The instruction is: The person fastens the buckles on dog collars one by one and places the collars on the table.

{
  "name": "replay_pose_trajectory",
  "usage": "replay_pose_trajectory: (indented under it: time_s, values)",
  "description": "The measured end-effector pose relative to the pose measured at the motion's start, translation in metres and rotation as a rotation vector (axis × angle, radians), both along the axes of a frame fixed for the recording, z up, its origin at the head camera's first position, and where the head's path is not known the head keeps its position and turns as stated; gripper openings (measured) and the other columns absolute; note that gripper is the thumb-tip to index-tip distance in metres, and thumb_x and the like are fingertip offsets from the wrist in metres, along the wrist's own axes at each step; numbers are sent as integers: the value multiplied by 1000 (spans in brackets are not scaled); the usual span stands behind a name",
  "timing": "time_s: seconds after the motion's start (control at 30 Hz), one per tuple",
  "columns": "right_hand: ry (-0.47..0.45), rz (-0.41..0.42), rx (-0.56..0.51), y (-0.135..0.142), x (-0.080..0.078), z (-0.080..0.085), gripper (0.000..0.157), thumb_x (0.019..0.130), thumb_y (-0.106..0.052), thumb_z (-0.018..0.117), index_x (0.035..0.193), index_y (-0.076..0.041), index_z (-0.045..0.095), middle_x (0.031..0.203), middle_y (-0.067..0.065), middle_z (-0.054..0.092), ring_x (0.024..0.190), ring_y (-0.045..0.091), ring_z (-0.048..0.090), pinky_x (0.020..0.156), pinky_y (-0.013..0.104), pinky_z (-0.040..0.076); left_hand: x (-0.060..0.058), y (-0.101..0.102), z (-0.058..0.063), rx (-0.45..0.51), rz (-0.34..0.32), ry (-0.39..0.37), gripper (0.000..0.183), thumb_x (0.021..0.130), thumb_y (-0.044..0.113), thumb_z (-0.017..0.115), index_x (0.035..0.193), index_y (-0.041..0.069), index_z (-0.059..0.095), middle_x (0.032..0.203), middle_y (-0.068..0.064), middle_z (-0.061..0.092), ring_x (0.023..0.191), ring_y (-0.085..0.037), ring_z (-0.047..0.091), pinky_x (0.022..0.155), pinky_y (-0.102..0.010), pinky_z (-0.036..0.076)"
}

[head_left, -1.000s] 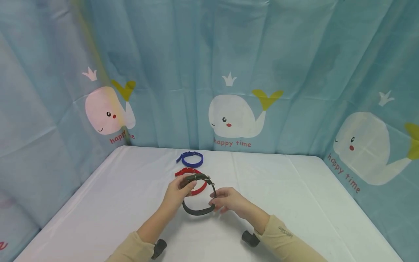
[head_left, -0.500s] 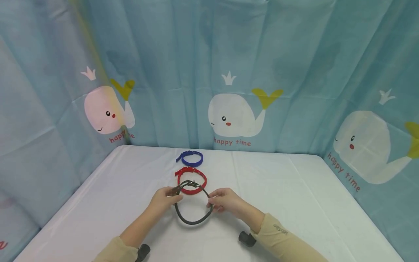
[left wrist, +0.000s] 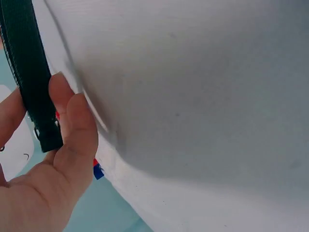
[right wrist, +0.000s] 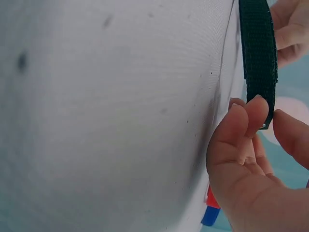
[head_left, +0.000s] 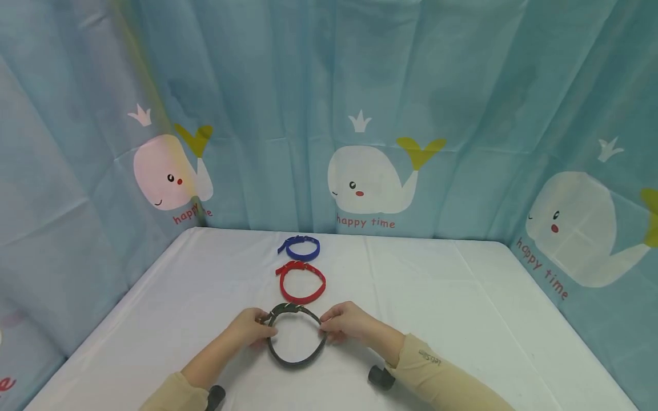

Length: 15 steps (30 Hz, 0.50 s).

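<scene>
A dark green buckled collar (head_left: 293, 363), bent into a ring, is held between both hands near the front of the white table. My left hand (head_left: 248, 329) pinches its left side, close to the strap end. On the opposite side, my right hand (head_left: 348, 321) pinches the band between thumb and fingers. The left wrist view shows the strap (left wrist: 29, 63) running up between thumb and fingertips, just over the cloth. In the right wrist view the woven band (right wrist: 258, 53) ends at the fingertips. Behind it lies a red collar (head_left: 303, 300), ring-shaped and buckled.
Farther back on the white tablecloth (head_left: 437, 319) lies a blue collar (head_left: 303, 258), in line behind the red one. A light blue curtain (head_left: 272, 114) with whale prints stands along the back and sides of the table. A black cylinder (head_left: 381, 378) shows beside the right sleeve.
Both hands have brought the dark green collar toward the front and lowered it, turning its ring flatter. It no longer overlaps the red collar, which stays in place with the blue one.
</scene>
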State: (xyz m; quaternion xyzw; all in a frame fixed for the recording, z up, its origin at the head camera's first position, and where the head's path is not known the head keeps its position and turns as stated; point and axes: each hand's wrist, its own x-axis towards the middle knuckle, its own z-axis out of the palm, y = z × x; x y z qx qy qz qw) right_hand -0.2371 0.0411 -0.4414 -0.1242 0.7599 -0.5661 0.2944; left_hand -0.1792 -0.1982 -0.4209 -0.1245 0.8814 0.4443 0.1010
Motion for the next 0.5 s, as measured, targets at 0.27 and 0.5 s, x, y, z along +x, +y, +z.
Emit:
replay_pose_trajectory:
  time_s: [0.27,0.5]
  values:
    - [8,-5,38,-1,3,2,16,88,-2,66,102,5,66,79,7,68,67,16,64,66,32,56,1,-2,-1,-50,-25,-67,46,84,11,75,115,-14,54,88,-13,59,67,-19,59,61,-31,49]
    - [90,0,136,26,-1,16,32,89,-10,66,117,4,62,95,10,69,79,23,67,72,38,55,5,-9,10,-108,-42,-100,52,87,21,71,120,-14,52,99,-19,61,75,-23,61,67,-36,53]
